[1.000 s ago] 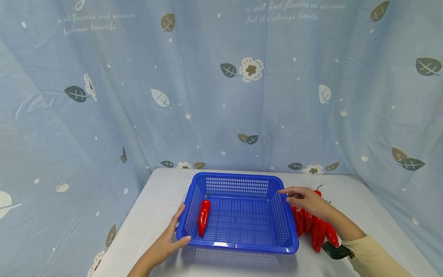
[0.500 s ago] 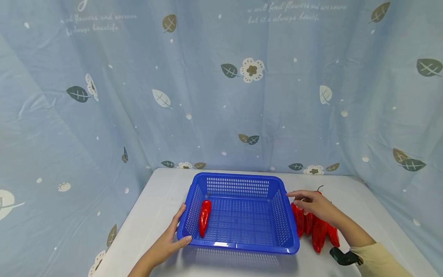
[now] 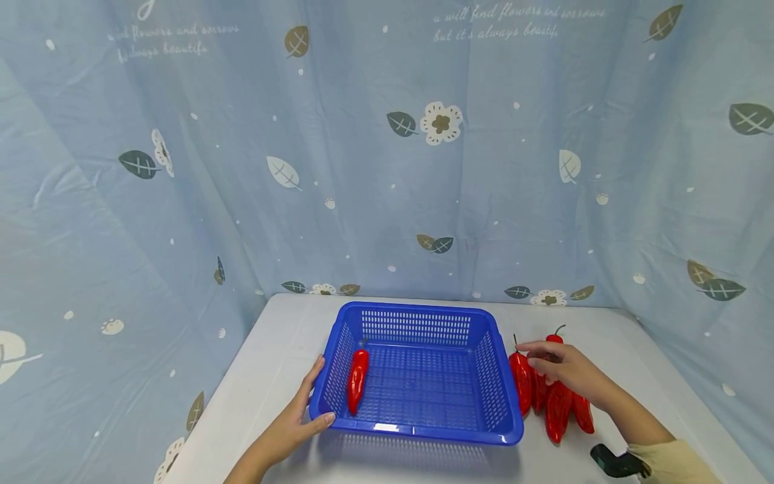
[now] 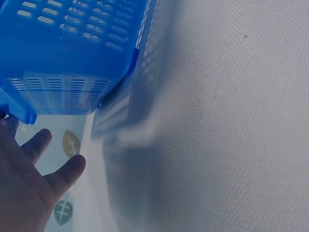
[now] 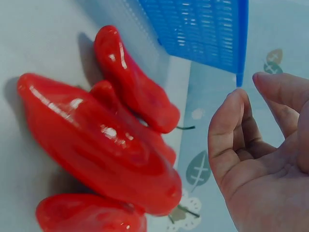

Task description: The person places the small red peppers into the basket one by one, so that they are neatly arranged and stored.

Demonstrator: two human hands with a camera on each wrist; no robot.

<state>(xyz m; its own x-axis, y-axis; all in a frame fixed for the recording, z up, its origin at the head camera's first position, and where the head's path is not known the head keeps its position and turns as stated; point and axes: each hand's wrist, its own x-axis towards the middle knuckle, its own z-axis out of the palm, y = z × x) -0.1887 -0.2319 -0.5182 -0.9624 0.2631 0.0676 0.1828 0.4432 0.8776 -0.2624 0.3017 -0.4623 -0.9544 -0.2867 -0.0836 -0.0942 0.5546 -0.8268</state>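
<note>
My left hand (image 3: 294,418) holds the near left corner of a blue plastic basket (image 3: 417,430), thumb over the rim and fingers along its outer left side. In the left wrist view the lower fingers (image 4: 67,174) spread apart below the basket wall (image 4: 58,58). One red chili pepper (image 3: 357,381) lies inside along the left wall. To the right of the basket, my right hand (image 3: 571,370) hovers over a cluster of red peppers (image 3: 557,411). Its fingers are loosely bent with nothing between them, beside the stem ends of the peppers (image 5: 101,145) in the right wrist view.
A white table (image 3: 284,323) lies under everything. A blue patterned curtain (image 3: 363,168) hangs behind and at both sides. Near the right sleeve (image 3: 671,460) is a dark device (image 3: 617,462) at the wrist.
My right hand has drawn away from the basket's right rim, moving right and slightly down over the peppers, uncovering a stem. The left hand, basket and pepper inside stay put.
</note>
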